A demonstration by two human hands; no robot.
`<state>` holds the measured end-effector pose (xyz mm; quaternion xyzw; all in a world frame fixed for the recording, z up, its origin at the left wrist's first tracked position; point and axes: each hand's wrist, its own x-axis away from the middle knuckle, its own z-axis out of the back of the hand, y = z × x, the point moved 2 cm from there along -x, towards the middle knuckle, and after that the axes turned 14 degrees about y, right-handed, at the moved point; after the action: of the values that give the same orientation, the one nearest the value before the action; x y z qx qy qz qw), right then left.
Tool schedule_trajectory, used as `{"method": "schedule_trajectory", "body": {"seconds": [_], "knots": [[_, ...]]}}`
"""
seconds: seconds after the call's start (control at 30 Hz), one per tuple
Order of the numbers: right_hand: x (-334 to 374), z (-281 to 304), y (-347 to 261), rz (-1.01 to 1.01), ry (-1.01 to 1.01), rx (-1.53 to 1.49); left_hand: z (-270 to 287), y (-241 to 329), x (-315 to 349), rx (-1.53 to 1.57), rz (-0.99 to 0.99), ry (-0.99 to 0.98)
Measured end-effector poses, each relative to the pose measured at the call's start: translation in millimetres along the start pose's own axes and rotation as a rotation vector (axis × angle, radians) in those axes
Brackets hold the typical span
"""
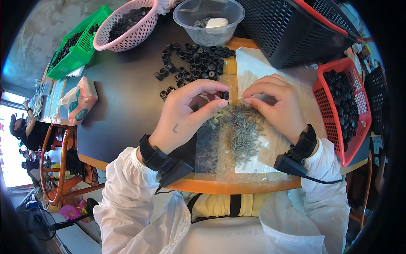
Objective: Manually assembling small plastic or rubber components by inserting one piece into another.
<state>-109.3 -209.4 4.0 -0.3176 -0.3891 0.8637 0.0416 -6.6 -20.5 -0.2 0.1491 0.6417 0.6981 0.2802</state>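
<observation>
My left hand [179, 112] pinches a small round black plastic part [225, 95] between thumb and fingertips, its holed face turned to the right. Close beside it, my right hand [281, 101] has thumb and forefinger closed on a thin metal pin [241, 100], apparently pointing at the part; whether the two touch is too small to tell. Just below both hands lies a loose heap of slim grey metal pins [243, 135], on a clear sheet and white paper. Beyond my left hand, many black ring-shaped parts [192, 67] are scattered over the dark table.
A clear bowl [186, 21] holds pins and a white block. Pink [131, 40] and green [80, 55] baskets of black parts stand far left, near a tissue pack [84, 99]. A black crate [292, 38] and red basket [327, 114] flank the right. A person [29, 127] is far left.
</observation>
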Motion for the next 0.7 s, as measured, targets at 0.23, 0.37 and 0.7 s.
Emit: {"method": "schedule_trajectory", "body": {"seconds": [0.23,0.37,0.7], "knots": [[0,0,0,-0.096,-0.037,-0.04,2,-3,-1,-0.035,-0.02,-0.013],[3,-3,5,-0.213,-0.076,-0.143,0,4,0,-0.083,-0.048,-0.028],[8,-7,-4,-0.449,-0.159,-0.568,-7,8,1,-0.086,-0.157,-0.051]]}}
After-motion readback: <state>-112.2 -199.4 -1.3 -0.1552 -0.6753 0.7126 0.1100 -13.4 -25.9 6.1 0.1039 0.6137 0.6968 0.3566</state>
